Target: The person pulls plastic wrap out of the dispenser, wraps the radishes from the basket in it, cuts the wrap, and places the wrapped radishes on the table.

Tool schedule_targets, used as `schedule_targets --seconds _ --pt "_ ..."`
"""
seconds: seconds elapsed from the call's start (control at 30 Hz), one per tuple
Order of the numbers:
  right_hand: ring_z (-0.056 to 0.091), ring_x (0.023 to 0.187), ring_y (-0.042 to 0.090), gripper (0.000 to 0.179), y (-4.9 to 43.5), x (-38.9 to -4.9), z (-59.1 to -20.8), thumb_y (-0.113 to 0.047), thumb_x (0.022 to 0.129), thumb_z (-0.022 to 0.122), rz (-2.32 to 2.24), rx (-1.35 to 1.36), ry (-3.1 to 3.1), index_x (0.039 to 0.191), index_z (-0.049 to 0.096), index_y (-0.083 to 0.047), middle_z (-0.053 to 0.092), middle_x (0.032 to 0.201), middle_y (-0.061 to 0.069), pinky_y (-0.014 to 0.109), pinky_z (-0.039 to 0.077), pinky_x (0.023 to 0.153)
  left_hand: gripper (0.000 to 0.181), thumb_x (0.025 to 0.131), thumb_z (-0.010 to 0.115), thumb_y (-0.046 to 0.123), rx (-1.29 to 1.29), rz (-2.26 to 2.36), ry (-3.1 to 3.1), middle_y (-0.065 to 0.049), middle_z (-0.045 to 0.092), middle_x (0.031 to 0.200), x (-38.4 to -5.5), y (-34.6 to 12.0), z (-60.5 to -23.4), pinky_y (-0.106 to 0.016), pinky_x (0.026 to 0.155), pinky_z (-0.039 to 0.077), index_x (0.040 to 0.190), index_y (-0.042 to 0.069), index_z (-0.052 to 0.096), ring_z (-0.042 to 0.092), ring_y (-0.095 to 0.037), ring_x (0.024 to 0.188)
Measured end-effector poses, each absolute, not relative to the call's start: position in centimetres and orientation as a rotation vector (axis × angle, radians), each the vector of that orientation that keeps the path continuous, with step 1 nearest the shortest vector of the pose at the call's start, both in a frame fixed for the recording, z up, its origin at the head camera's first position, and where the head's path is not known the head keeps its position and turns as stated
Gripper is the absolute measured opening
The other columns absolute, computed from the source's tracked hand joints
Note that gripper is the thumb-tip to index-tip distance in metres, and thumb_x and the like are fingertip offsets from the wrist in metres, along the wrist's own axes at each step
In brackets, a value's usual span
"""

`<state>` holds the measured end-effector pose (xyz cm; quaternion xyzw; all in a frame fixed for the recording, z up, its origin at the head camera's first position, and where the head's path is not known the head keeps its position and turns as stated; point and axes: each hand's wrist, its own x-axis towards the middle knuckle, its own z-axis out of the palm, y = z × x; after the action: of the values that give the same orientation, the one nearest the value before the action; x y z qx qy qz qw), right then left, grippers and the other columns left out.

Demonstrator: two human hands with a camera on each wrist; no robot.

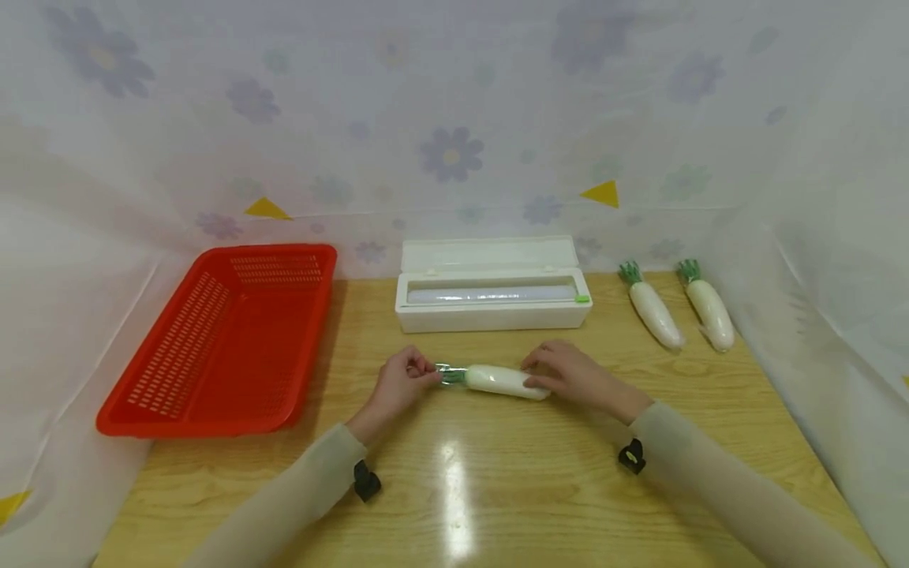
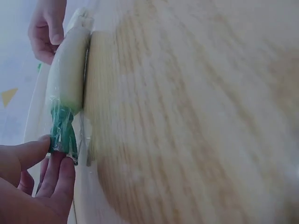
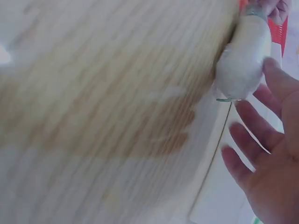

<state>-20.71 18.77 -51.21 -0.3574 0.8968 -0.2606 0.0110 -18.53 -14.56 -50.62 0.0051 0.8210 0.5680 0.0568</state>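
Observation:
A white radish (image 1: pixel 500 380) with a green leafy top (image 2: pixel 62 130) lies on the wooden table, covered in clear film. My left hand (image 1: pixel 406 377) pinches the film-covered green end between thumb and fingers. At the opposite, rounded end is my right hand (image 1: pixel 571 377), its thumb against the radish and its other fingers spread loosely beside it, as the right wrist view shows. Behind the radish stands a long white box (image 1: pixel 490 319) with its lid raised and a roll of clear film (image 1: pixel 490 294) inside.
A red plastic basket (image 1: pixel 301 379) stands on the left of the table (image 1: pixel 540 489). Two more white radishes, one nearer (image 1: pixel 655 315) and one farther right (image 1: pixel 710 314), lie at the back right. A flowered white curtain (image 1: pixel 454 95) encloses the back and sides.

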Motion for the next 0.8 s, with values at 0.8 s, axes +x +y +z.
schedule_targets --seconds 0.8 --pt "0.065 0.089 0.019 0.037 18.5 -18.2 -50.4 -0.033 0.091 0.082 -0.458 -1.241 2.797 0.114 0.074 -0.004 0.070 0.101 0.005 0.038 0.055 0.078 0.023 0.089 0.082 0.005 0.142 1.597 2.395 -0.008 0.070 0.092 -18.0 -15.7 -50.8 -0.026 0.070 0.050 0.097 0.002 0.061 0.064 -0.014 0.082"
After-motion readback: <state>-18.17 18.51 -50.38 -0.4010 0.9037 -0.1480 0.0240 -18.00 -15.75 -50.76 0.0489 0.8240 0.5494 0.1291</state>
